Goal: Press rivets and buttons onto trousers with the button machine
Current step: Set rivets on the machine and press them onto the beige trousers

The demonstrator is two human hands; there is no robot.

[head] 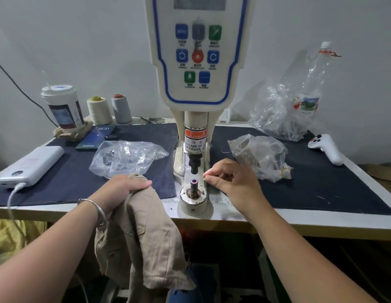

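Left hand [122, 185]: fingers curling round the beige trousers [144, 237], which are hanging off the tabletop [245, 221] edge.
Right hand [231, 179]: fingertips pinching something tiny just right of the button machine [195, 127] lower die [194, 184].

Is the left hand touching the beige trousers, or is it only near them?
Touching. In the head view the left hand grips the bunched top of the beige trousers, its fingers curled over the fabric at the table edge.
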